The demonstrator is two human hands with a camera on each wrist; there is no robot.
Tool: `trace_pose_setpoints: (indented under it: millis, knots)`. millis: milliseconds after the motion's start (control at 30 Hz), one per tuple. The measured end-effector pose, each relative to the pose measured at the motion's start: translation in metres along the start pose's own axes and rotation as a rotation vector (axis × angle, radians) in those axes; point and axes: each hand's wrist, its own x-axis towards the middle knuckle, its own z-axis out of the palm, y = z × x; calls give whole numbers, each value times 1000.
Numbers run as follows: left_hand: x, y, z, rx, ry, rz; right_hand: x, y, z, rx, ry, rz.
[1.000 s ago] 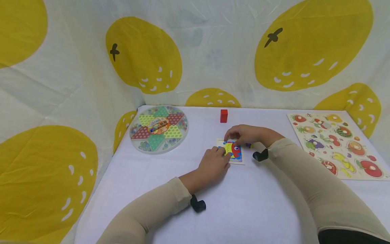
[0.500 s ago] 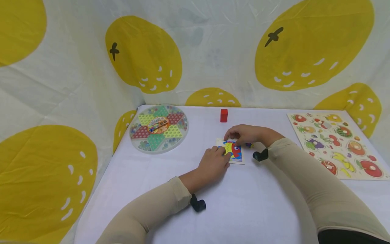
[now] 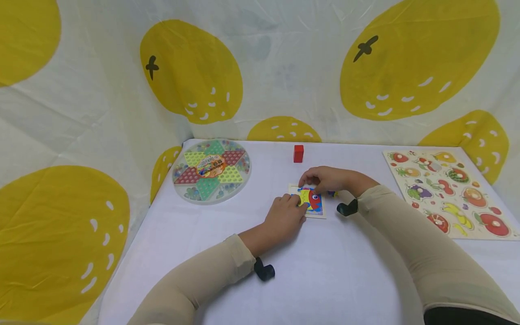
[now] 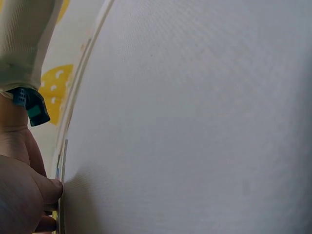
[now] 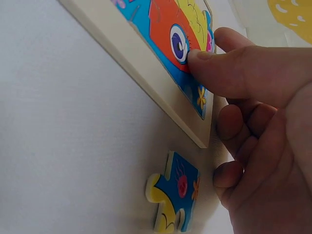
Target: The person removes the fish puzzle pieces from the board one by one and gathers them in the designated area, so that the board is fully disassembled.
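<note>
A small wooden-framed jigsaw puzzle [image 3: 316, 205] with a red and yellow fish on blue lies flat on the table. My left hand [image 3: 284, 217] grips its left and near side, fingers over the picture. Its thumb is against the frame's edge in the left wrist view. From the far right, my right hand [image 3: 331, 178] holds the puzzle; in the right wrist view its thumb presses beside the fish's eye, with the other fingers curled at the far edge. A loose jigsaw piece [image 5: 180, 187], blue and yellow, lies just outside the frame, under the right hand in the head view.
A round Chinese checkers board [image 3: 211, 171] lies at the back left. Near the table's back edge stands a red block [image 3: 298, 154]. A fruit puzzle board [image 3: 451, 194] lies on the right. A lemon-patterned cloth [image 3: 284, 67] hangs behind the white table [image 3: 227, 221].
</note>
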Motion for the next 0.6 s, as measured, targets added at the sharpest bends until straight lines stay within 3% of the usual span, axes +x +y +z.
trace_pose_setpoints:
  millis: [367, 600]
  knots:
    - [0, 0, 2, 11, 19, 4, 0, -1, 2, 31, -8, 21]
    - [2, 0, 2, 17, -10, -3, -1, -5, 2, 30, -8, 50]
